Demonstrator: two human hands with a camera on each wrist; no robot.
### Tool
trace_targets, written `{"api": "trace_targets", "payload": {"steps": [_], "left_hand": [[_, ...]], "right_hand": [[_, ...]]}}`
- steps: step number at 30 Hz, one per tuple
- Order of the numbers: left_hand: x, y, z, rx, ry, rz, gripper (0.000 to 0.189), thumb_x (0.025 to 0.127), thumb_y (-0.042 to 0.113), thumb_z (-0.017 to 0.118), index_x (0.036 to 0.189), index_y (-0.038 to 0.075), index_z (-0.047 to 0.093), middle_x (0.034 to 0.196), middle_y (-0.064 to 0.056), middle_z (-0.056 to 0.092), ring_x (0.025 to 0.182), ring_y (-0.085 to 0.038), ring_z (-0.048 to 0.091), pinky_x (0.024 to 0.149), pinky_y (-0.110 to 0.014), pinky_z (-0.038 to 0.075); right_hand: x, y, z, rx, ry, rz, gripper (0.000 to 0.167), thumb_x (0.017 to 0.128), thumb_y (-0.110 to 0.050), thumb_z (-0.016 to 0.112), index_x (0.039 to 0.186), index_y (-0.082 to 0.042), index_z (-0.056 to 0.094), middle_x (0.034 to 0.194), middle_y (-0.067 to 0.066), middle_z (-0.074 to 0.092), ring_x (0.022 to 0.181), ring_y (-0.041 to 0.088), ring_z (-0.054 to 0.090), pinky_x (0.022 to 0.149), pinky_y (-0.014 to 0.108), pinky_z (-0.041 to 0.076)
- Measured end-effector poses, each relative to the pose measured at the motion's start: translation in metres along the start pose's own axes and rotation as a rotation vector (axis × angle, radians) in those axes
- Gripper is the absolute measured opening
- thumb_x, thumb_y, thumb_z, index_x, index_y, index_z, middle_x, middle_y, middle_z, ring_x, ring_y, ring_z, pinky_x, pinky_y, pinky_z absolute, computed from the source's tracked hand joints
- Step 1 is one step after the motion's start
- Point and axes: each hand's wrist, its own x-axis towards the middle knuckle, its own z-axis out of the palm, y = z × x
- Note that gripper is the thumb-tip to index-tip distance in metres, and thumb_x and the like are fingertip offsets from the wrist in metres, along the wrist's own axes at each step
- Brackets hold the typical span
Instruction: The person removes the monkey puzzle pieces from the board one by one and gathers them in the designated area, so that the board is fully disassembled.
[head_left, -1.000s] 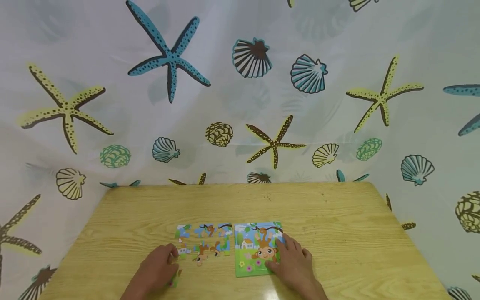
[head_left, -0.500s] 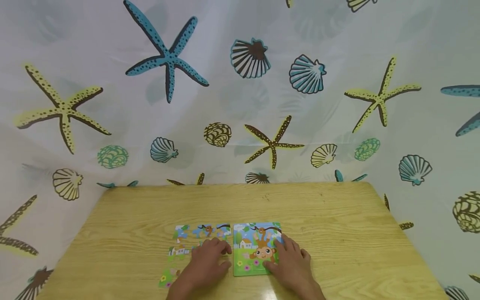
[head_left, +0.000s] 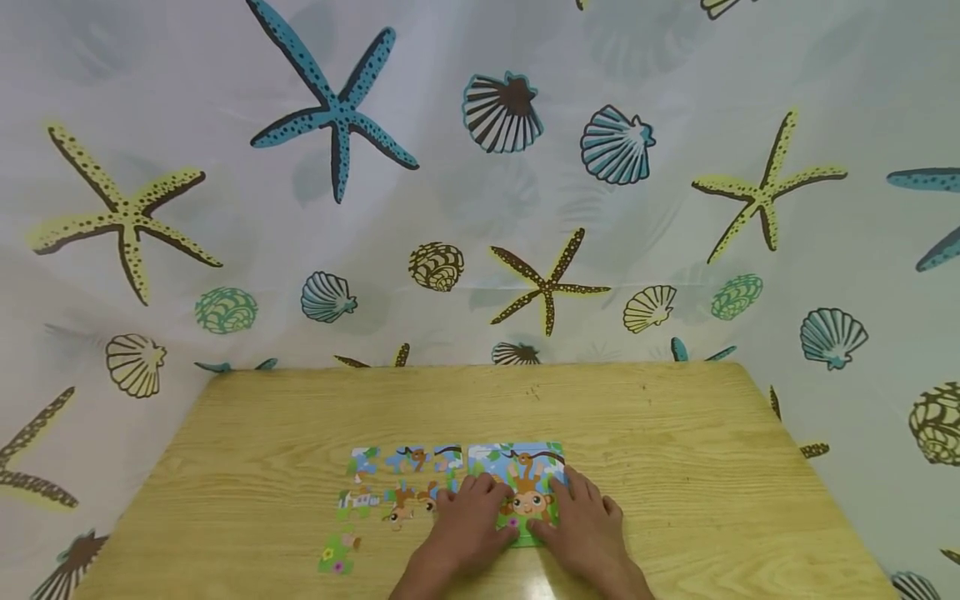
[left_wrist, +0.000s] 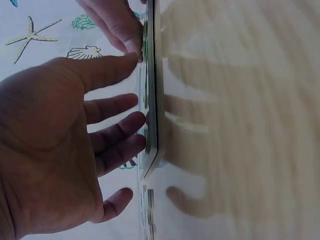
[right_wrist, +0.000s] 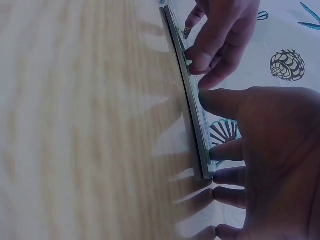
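A square picture puzzle board [head_left: 529, 502] with a monkey, flowers and a blue sky lies on the table. My left hand [head_left: 468, 521] covers its left part, its fingers lightly bent and their tips on the picture. On the right side rests my right hand [head_left: 588, 529], thumb on the lower part and fingers spread along the edge. Both wrist views show the thin board [left_wrist: 156, 75] edge-on, with fingertips touching its face. Left of the board lie loose puzzle pieces: sky pieces [head_left: 405, 458], monkey pieces [head_left: 408, 507] and a flower piece [head_left: 335, 554]. The left hand hides some of them.
The wooden table [head_left: 675, 450] extends round the board and pieces. A white curtain [head_left: 480, 208] printed with starfish and shells hangs behind the table and along both sides.
My left hand has moved right, from the loose pieces onto the board's left part. A flower piece at lower left, mostly covered before, now shows. The right hand stays in place.
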Motion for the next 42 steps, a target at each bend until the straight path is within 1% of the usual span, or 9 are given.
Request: {"api": "trace_targets", "payload": {"steps": [6,11,19,24,28,32,37,40,42], "left_hand": [[0.003,0.006,-0.001,0.005,0.013,-0.035,0.028,0.084,0.036,0.072,0.107,0.021,0.066,0.101,0.005,0.052,0.100,-0.019,0.048,0.086,-0.055,0.036],[0.005,0.009,-0.001,-0.013,0.003,-0.074,0.030,0.079,0.034,0.077,0.103,0.020,0.066,0.101,0.004,0.052,0.100,-0.019,0.047,0.090,-0.061,0.035],[0.007,0.014,-0.006,-0.040,-0.025,-0.106,0.030,0.078,0.029,0.079,0.100,0.016,0.064,0.101,0.001,0.053,0.099,-0.021,0.045,0.094,-0.063,0.032],[0.011,0.013,-0.005,-0.054,-0.048,-0.119,0.031,0.077,0.027,0.080,0.100,0.016,0.061,0.100,0.001,0.054,0.098,-0.021,0.044,0.093,-0.061,0.031],[0.011,0.012,-0.004,-0.088,-0.055,-0.107,0.032,0.077,0.024,0.080,0.098,0.018,0.057,0.089,0.007,0.054,0.091,-0.017,0.046,0.092,-0.061,0.030],[0.009,0.009,-0.002,-0.165,-0.073,-0.098,0.027,0.083,0.023,0.075,0.098,0.022,0.053,0.084,0.011,0.054,0.084,-0.013,0.046,0.091,-0.059,0.028],[0.007,0.003,0.002,-0.213,-0.070,-0.060,0.018,0.091,0.026,0.065,0.100,0.025,0.049,0.094,0.011,0.061,0.088,-0.012,0.051,0.087,-0.053,0.027],[0.005,-0.003,0.002,-0.232,-0.062,-0.041,0.016,0.092,0.027,0.063,0.099,0.025,0.048,0.101,0.008,0.066,0.096,-0.015,0.059,0.087,-0.052,0.030],[0.002,-0.007,-0.002,-0.270,-0.064,-0.040,0.016,0.093,0.025,0.063,0.099,0.024,0.048,0.104,0.005,0.067,0.102,-0.019,0.062,0.090,-0.051,0.036]], "right_hand": [[0.000,0.009,-0.005,0.057,-0.001,0.005,0.065,0.090,-0.048,0.062,0.141,-0.010,0.047,0.152,0.013,0.038,0.138,0.037,0.038,0.103,0.068,0.029],[-0.001,0.016,-0.009,0.041,-0.016,-0.020,0.063,0.090,-0.043,0.063,0.141,-0.010,0.047,0.152,0.014,0.038,0.138,0.038,0.037,0.103,0.066,0.032],[-0.001,0.017,-0.012,0.046,-0.017,-0.040,0.060,0.089,-0.036,0.067,0.139,-0.010,0.049,0.151,0.015,0.039,0.139,0.038,0.037,0.103,0.066,0.032],[-0.002,0.015,-0.013,0.054,-0.007,-0.044,0.060,0.088,-0.036,0.068,0.138,-0.009,0.050,0.150,0.016,0.040,0.138,0.039,0.037,0.102,0.067,0.032],[-0.002,0.014,-0.012,0.060,-0.006,-0.044,0.060,0.087,-0.037,0.068,0.138,-0.010,0.050,0.150,0.015,0.040,0.138,0.039,0.038,0.101,0.067,0.033],[-0.003,0.014,-0.010,0.052,-0.008,-0.036,0.061,0.087,-0.037,0.068,0.138,-0.010,0.050,0.150,0.015,0.040,0.137,0.038,0.038,0.101,0.066,0.033],[-0.002,0.015,-0.010,0.037,-0.007,-0.034,0.061,0.086,-0.038,0.069,0.138,-0.010,0.051,0.149,0.015,0.041,0.137,0.039,0.039,0.100,0.067,0.034],[-0.002,0.016,-0.009,0.033,-0.005,-0.032,0.061,0.087,-0.038,0.068,0.138,-0.011,0.050,0.150,0.014,0.041,0.137,0.038,0.039,0.100,0.067,0.034],[-0.002,0.017,-0.009,0.034,-0.006,-0.031,0.061,0.087,-0.038,0.067,0.139,-0.011,0.050,0.150,0.014,0.040,0.137,0.038,0.038,0.100,0.067,0.033]]}}
